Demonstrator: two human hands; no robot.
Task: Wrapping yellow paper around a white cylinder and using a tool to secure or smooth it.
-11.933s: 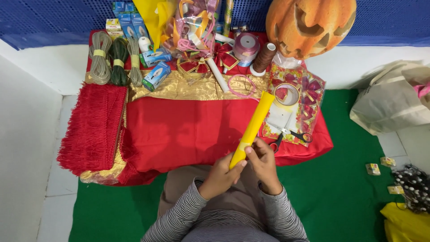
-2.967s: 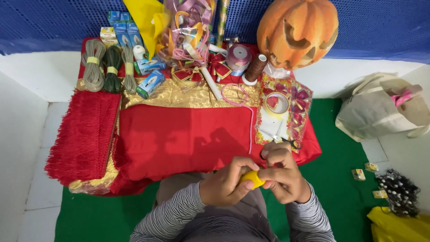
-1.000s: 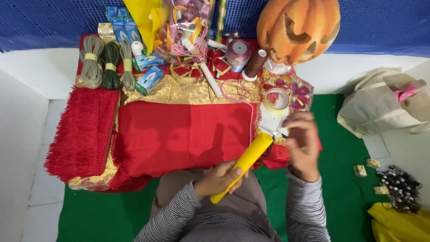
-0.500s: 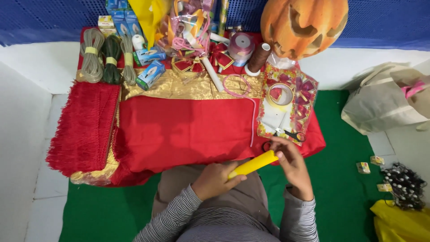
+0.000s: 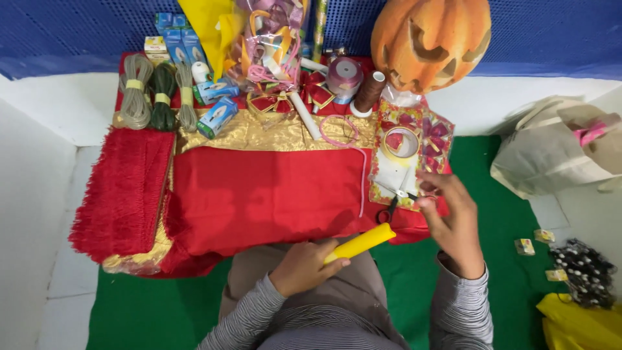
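Observation:
My left hand (image 5: 303, 266) is closed around the lower end of a yellow paper roll (image 5: 363, 242), which points up and right over my lap. My right hand (image 5: 453, 220) is off the roll, at the right edge of the red cloth (image 5: 259, 194). Its fingertips are next to small black-handled scissors (image 5: 392, 202) that lie on a flat packet of red bows (image 5: 427, 139). I cannot make out whether the fingers grip the scissors or only touch them.
An orange pumpkin (image 5: 431, 39) stands at the back right. Cord bundles (image 5: 155, 94), small boxes, ribbon spools (image 5: 345, 78), a tape ring (image 5: 402, 144) and bows crowd the back of the cloth. Red fringe (image 5: 123, 194) lies left, and cloth bags (image 5: 557, 152) right on the green mat.
My right hand has let go of the yellow roll's end and moved up and right to the scissors. The left hand still holds the roll, now tilted further up.

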